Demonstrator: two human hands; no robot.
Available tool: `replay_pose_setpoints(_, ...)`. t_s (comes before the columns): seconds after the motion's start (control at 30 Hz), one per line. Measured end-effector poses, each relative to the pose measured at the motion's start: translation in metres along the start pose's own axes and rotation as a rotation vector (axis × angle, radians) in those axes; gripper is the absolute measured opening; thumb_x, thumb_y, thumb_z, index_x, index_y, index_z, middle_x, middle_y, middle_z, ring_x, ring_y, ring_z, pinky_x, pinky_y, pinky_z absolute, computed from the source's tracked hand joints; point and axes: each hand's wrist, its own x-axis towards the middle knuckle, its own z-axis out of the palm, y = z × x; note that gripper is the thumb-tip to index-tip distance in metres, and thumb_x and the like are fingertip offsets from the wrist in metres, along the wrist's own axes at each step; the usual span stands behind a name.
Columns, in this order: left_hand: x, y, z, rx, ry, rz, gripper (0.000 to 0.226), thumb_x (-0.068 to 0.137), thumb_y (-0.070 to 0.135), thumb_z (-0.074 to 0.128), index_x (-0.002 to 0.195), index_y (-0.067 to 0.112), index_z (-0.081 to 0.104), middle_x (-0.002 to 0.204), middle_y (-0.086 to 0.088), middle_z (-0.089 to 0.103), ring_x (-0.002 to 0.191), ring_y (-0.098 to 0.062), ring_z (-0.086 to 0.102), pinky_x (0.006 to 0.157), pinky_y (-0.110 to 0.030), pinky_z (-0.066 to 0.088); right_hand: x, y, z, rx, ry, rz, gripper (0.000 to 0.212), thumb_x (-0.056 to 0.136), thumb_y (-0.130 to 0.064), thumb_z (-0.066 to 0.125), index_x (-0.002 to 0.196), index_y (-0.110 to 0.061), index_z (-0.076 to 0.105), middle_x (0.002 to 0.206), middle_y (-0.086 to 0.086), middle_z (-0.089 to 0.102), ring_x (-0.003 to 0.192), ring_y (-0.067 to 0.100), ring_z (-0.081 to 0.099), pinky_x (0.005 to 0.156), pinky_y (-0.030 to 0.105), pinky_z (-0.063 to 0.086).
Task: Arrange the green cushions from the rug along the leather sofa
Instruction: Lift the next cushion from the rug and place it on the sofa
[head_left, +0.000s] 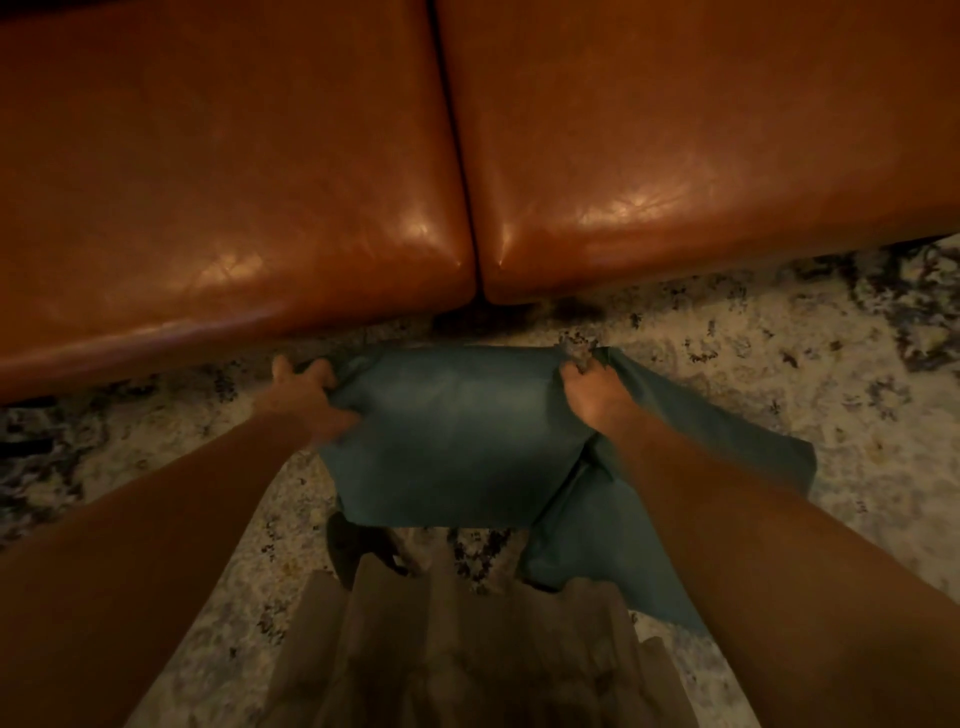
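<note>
Both hands hold one green cushion (457, 436) between them. The left hand (306, 400), blurred, curls its fingers round the cushion's left edge, and the right hand (592, 395) pinches its far right corner. A second green cushion (769, 457) lies on the patterned rug (779, 358) under the right forearm. The leather sofa (234, 182) is just beyond both hands.
</note>
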Motion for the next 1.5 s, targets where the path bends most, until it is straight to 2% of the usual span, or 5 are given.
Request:
replay_pose_setpoints(0.33,-0.052,-0.034,-0.004,-0.105,0.039,0.208,0.066,0.080,0.021,0.091,0.113,0.018,0.034,0.089,-0.006,0.057,0.071,-0.020,0.056,0.054,-0.035,0.039,-0.057,0.015,-0.014,-0.128,0.016,-0.051,0.029,0.107,-0.037,0.059,0.111,-0.007,0.059,0.073,0.008,0.052,0.064,0.018,0.050,0.061,0.031,0.040)
replay_pose_setpoints(0.53,-0.114,-0.051,-0.049,-0.008,0.134,0.219,0.060,0.086,0.034,0.085,0.108,0.024,0.030,0.084,0.000,0.057,0.068,-0.018,0.056,0.058,-0.036,0.039,-0.143,-0.007,-0.037,-0.133,-0.022,-0.098,0.056,0.112,-0.036,0.048,0.153,0.000,0.041,0.133,0.020,0.061,0.107,0.032,0.063,0.080,0.034,0.047)
replay_pose_setpoints(0.73,-0.199,-0.074,-0.129,-0.019,0.204,0.242,0.062,0.082,0.042,0.088,0.111,0.028,0.034,0.089,0.004,0.058,0.080,-0.025,0.060,0.073,-0.040,0.043,-0.236,-0.037,-0.081,-0.081,0.034,-0.201,0.040,0.110,-0.044,0.048,0.094,-0.009,0.060,0.082,0.008,0.058,0.076,0.022,0.059,0.063,0.035,0.048)
replay_pose_setpoints(1.0,-0.326,-0.070,-0.243,-0.298,0.351,0.349,0.096,0.083,0.039,0.089,0.158,0.021,0.032,0.115,0.007,0.058,0.077,-0.016,0.069,0.069,-0.034,0.059,-0.364,-0.089,-0.184,0.274,0.227,-0.221,0.020,0.101,-0.027,0.070,0.103,-0.010,0.061,0.094,0.006,0.065,0.093,0.028,0.063,0.082,0.041,0.055)
replay_pose_setpoints(1.5,-0.459,-0.019,-0.375,-0.468,0.475,0.695,0.033,0.086,0.027,0.088,0.111,0.039,0.070,0.102,0.017,0.077,0.100,-0.003,0.069,0.086,-0.024,0.049,-0.482,-0.123,-0.287,0.836,0.586,-0.178,0.045,0.087,-0.023,0.062,0.132,-0.020,0.059,0.125,0.013,0.061,0.113,0.035,0.061,0.098,0.045,0.053)
